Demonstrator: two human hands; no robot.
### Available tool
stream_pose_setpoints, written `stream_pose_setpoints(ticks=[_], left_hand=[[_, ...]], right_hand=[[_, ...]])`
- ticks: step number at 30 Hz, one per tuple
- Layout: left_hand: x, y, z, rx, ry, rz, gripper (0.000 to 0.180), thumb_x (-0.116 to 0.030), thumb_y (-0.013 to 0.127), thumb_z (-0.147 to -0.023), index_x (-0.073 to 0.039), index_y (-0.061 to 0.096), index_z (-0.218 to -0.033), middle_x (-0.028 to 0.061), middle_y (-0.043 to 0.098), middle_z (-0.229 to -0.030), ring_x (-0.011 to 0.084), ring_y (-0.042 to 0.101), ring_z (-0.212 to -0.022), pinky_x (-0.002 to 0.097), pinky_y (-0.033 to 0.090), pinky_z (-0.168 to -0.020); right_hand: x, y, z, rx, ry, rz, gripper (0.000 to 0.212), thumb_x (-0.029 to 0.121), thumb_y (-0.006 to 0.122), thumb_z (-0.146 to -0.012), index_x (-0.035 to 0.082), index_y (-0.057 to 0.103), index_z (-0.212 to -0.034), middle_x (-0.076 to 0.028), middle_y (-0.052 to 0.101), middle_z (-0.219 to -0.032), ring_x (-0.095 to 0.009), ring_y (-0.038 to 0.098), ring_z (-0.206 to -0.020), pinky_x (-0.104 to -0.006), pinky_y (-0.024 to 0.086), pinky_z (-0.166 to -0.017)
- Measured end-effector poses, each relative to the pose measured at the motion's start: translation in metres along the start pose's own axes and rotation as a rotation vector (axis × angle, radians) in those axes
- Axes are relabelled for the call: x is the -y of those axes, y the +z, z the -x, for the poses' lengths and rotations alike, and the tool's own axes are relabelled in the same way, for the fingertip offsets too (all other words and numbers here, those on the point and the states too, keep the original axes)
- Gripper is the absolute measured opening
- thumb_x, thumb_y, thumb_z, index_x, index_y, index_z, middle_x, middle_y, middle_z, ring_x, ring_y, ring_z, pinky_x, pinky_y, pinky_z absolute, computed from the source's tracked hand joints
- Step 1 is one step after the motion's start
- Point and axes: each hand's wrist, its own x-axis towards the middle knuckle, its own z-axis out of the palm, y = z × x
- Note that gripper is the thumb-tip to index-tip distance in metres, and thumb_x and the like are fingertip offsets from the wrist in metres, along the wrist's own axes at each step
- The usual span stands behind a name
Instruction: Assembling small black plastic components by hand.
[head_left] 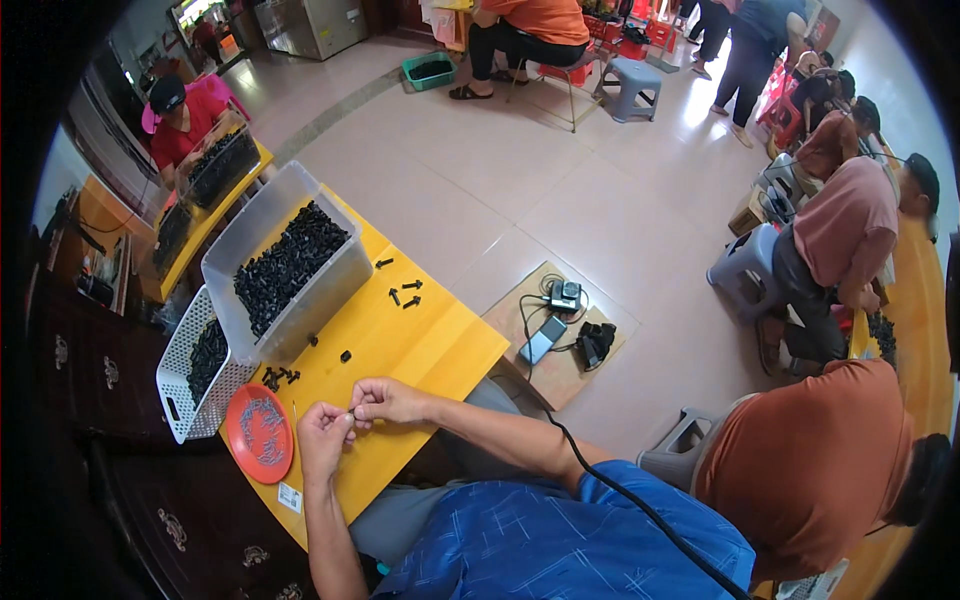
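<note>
Both hands, left hand and right hand, are pinching 1 tiny part over the yellow table; a loosening grip risks dropping it.

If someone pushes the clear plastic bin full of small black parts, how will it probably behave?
The clear plastic bin is heaped with small black parts, so probably heavy. It would likely slide on the smooth yellow table, not tip. Its thin walls may flex.

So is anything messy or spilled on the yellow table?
A little. Several small black parts lie loose on the yellow table, outside the clear bin heaped with them. A few more sit beside the white basket. Nothing looks broken.
</note>
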Motion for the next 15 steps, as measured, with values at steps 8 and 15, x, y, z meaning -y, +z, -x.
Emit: stream_pose_setpoints(ticks=[8,15], left_hand=[[0.002,0.010,0.006,-0.124,0.247,-0.219,0.012,0.003,0.062,-0.087,0.000,0.061,-0.098,0.0009,0.063,-0.077,0.0062,0.057,-0.062,0.0198,0.047,-0.057],[-0.024,0.026,0.026,-0.277,0.363,-0.542,0.035,0.002,0.067,-0.082,0.002,0.058,-0.115,0.0082,0.064,-0.089,0.0126,0.060,-0.071,0.0250,0.050,-0.062]], right_hand=[[0.008,0.004,-0.001,-0.033,0.107,-0.090,0.016,0.016,0.058,-0.098,0.003,0.057,-0.107,-0.004,0.065,-0.090,-0.011,0.063,-0.081,-0.0256,0.052,-0.078],[0.005,0.017,-0.001,-0.188,0.100,-0.210,0.016,0.020,0.056,-0.099,0.006,0.059,-0.104,-0.003,0.065,-0.094,-0.010,0.062,-0.085,-0.0254,0.050,-0.079]])
